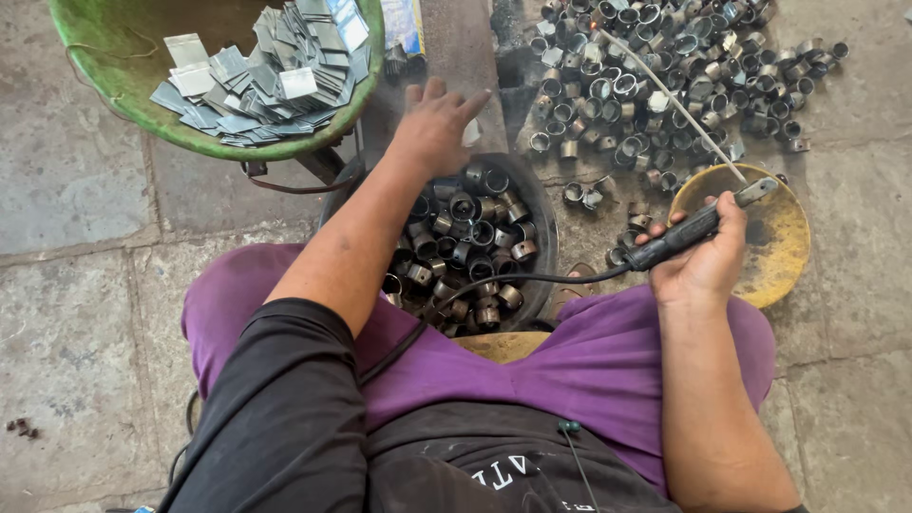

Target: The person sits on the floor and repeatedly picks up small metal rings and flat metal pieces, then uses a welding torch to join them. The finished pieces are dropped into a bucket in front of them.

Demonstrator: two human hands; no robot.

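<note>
Floor: grey stone slabs (76, 190), dusty, seen from above the seated person's lap.
Green basin: large round green basin (114, 57) at upper left, partly out of view; held a loose heap of flat grey sheet-metal pieces (275, 76) piled toward its right side, bare green wall on the left.
Loose pile: wide scatter of short metal tube rings (655, 85) lay straight on the floor at upper right, in no container, thinning to a few strays near the yellow dish.
Dark bowl: round dark metal bowl (541, 218) sat between the knees, filled close to the rim with the same short metal rings (465, 247), jumbled, many with open ends up.
Yellow dish: shallow round yellow dish (784, 247) sat on the floor at right, touching nothing but the hand over its left edge; dark stain at its middle, contents otherwise not discernible.
Right hand: right hand (703, 261) was wrapped tight round the black handle of a welding-rod holder (689, 228); thin pale rod (665, 90) ran up-left across the loose pile, black cable (494, 282) trailed left over the dark bowl.
Left hand: left hand (437, 123) was spread wide, fingers apart, palm down, gripping nothing, over the far rim of the dark bowl, just beside the green basin.
</note>
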